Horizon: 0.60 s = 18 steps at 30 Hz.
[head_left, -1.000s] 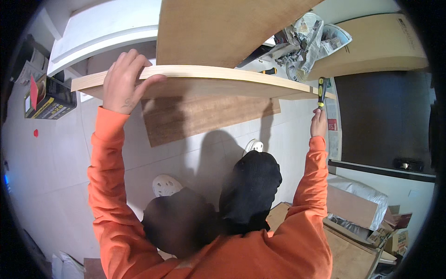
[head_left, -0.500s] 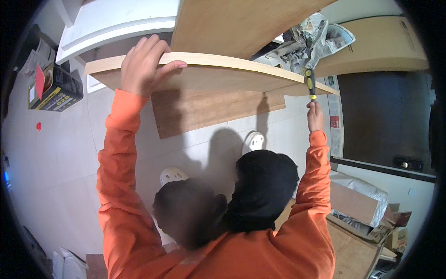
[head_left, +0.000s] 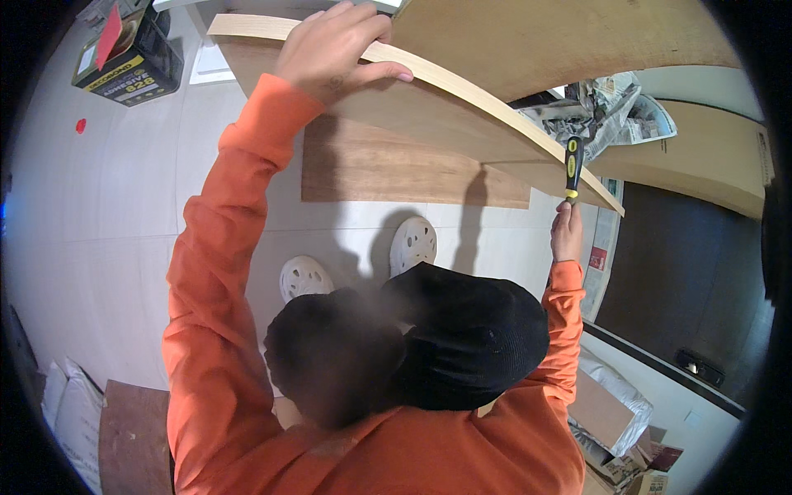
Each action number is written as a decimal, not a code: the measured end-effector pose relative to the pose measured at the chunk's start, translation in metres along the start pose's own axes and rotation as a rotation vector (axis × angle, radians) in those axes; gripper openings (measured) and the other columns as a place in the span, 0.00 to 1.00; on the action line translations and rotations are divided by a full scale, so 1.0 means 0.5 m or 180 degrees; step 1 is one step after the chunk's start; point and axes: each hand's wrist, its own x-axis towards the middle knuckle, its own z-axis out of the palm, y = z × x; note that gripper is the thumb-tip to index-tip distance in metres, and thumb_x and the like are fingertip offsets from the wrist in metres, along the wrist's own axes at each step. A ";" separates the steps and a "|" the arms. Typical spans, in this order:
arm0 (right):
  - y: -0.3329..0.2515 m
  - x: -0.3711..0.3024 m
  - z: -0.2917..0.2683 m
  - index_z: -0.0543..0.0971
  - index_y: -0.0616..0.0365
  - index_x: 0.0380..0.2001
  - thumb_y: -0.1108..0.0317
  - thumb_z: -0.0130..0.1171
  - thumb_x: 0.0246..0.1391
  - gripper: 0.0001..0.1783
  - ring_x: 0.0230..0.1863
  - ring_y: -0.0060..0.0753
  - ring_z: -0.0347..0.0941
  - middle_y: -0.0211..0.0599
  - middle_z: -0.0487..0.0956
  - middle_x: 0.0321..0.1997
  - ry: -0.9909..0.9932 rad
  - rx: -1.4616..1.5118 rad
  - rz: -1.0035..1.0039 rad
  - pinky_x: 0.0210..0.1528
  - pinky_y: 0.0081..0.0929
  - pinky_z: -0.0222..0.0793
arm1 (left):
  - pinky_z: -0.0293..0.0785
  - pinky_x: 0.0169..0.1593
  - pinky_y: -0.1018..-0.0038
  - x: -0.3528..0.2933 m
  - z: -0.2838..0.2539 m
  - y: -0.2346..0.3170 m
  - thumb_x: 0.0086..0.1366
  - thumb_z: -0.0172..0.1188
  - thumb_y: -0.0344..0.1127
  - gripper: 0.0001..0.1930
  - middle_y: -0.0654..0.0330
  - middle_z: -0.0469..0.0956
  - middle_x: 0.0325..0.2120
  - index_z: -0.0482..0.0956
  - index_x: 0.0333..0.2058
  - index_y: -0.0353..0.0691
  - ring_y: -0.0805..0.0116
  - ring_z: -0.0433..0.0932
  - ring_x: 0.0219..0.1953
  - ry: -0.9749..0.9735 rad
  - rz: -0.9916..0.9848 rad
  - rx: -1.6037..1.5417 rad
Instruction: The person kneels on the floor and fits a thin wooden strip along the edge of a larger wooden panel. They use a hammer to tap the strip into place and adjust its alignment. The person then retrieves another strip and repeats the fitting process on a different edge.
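Across the far side stands a plywood board (head_left: 445, 140) on edge, its pale top edge sloping down to the right. My left hand (head_left: 342, 51) grips that edge near the left end, fingers over the far side and thumb along the near side. At the right, my right hand (head_left: 567, 233) is closed on the lower end of a screwdriver (head_left: 573, 165). Its black-and-yellow handle points away from me, in front of the board's right part in this view; whether they touch I cannot tell. The tool's shaft is hidden in my fingers.
Crumpled newspaper (head_left: 598, 107) and a long cardboard box (head_left: 685, 153) lie behind the board. A wooden panel (head_left: 412, 169) rests on the tiled floor before my white shoes (head_left: 412, 245). A dark tin (head_left: 136, 62) stands far left; a dark door (head_left: 676, 272) is right.
The whole view has turned and shifted, so the board now slopes more steeply to the right. My left hand still holds the board and my right hand still holds the screwdriver.
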 end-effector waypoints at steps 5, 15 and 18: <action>-0.053 -0.004 0.025 0.73 0.57 0.37 0.56 0.41 0.73 0.18 0.21 0.23 0.61 0.29 0.64 0.19 -0.0013 0.0079 -0.0132 0.25 0.28 0.57 | 0.70 0.40 0.65 0.003 0.005 -0.043 0.66 0.60 0.48 0.14 0.61 0.78 0.30 0.80 0.32 0.43 0.58 0.77 0.34 0.0124 0.0085 0.0077; -0.155 -0.030 0.071 0.71 0.58 0.39 0.60 0.41 0.73 0.15 0.19 0.29 0.63 0.35 0.67 0.17 -0.0204 0.0131 -0.0554 0.24 0.33 0.59 | 0.64 0.59 0.54 -0.028 -0.034 -0.045 0.58 0.66 0.47 0.26 0.47 0.75 0.46 0.75 0.51 0.40 0.50 0.74 0.49 0.1071 -0.0562 0.1142; -0.196 -0.034 0.095 0.71 0.59 0.39 0.60 0.41 0.73 0.15 0.19 0.29 0.63 0.36 0.66 0.18 -0.0419 -0.0009 -0.0715 0.24 0.33 0.59 | 0.59 0.63 0.48 -0.034 -0.041 -0.033 0.54 0.69 0.48 0.32 0.45 0.71 0.53 0.73 0.55 0.39 0.47 0.67 0.58 0.1354 -0.0932 0.1090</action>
